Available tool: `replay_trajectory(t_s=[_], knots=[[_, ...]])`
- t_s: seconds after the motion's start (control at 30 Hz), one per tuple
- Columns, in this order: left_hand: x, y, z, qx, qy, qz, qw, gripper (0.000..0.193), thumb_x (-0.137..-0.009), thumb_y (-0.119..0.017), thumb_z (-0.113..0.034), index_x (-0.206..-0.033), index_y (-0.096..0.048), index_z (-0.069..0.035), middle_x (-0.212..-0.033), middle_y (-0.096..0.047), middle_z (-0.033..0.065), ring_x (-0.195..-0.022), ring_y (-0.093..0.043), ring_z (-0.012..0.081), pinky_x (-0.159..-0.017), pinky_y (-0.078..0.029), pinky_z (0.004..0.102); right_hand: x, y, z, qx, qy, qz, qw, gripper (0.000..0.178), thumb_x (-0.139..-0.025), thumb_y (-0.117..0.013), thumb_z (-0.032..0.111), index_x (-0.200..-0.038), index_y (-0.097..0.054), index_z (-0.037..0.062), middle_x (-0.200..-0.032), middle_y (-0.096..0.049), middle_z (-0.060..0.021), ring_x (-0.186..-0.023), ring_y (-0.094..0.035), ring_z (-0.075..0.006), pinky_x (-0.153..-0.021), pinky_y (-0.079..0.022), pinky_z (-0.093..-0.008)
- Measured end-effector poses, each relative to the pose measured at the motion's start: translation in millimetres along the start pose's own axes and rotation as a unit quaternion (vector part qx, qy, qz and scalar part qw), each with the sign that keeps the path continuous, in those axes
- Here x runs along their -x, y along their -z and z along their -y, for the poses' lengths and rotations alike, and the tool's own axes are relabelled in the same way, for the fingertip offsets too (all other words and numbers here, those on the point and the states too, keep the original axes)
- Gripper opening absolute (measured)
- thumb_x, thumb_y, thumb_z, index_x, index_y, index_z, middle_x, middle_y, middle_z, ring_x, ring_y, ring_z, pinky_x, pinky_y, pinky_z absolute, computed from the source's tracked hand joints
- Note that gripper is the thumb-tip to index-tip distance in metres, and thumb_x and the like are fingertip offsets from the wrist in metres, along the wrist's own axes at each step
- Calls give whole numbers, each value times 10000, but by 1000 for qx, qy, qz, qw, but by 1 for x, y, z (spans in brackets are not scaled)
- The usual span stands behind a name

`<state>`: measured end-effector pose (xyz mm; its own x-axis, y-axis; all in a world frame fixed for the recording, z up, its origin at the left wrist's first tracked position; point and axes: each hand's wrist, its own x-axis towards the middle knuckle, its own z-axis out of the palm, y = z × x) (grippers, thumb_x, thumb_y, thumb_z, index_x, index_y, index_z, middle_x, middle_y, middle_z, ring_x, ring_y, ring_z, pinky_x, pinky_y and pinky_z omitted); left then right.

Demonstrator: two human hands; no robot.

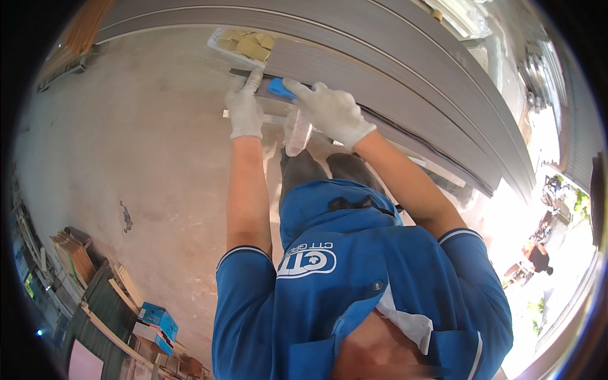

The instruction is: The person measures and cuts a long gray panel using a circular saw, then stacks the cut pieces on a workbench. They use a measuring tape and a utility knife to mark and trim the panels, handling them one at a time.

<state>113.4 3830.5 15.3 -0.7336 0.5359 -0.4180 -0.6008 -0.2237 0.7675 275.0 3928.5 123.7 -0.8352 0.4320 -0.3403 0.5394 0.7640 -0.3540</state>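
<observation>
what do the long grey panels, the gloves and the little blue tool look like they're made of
Grey panels: probably laminated or composite board, matte; thin stacked layers show at the edges. Gloves: white knitted fabric, likely cotton, soft and wrinkled on the left hand and right hand. Blue tool: smooth, evenly coloured, probably plastic; mostly hidden.

A small blue tool, flat and plastic-looking, lies against the near edge of the top grey panel of a long stack of thin boards, which runs across the view, its far end partly hidden
</observation>
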Motion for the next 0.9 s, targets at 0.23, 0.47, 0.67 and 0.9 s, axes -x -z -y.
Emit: replay_trajectory(t_s=[0.23,0.47,0.67,0.9], knots=[[-4,1,4,-29,-45,-9,999,305,-929,-762,-104,-1165,-670,66,-1136,-701,113,-1034,-656,191,-912,-526,330,89,-1,-77,69,-48,-26,996,483,-1027,-542,379,-1493,-457,289,-976,-687,-181,-747,-723,-374,-594,-609,-438],[1,2,-22,-151,-112,-164,968,444,-952,-743,-274,-1242,-658,51,-1234,-683,120,-1110,-645,247,-962,-506,385,195,-6,-144,45,-161,-83,982,461,-1009,-581,318,-1460,-526,242,-1066,-703,-133,-912,-709,-350,-717,-592,-445],[22,-94,-26,-562,-364,166,724,439,-952,-666,-420,-1252,-688,-101,-1259,-684,117,-1220,-593,316,-1053,-441,446,143,0,-80,34,-127,18,991,488,-1017,-550,293,-1496,-458,271,-1042,-688,-168,-874,-725,-332,-645,-606,-465],[6,-154,13,-706,-370,290,530,428,-879,-711,-510,-1163,-731,-190,-1224,-675,87,-1231,-550,314,-1067,-408,473,152,-6,-113,44,-190,-30,980,467,-1010,-553,266,-1471,-480,285,-995,-681,-159,-791,-735,-302,-578,-611,-465]])
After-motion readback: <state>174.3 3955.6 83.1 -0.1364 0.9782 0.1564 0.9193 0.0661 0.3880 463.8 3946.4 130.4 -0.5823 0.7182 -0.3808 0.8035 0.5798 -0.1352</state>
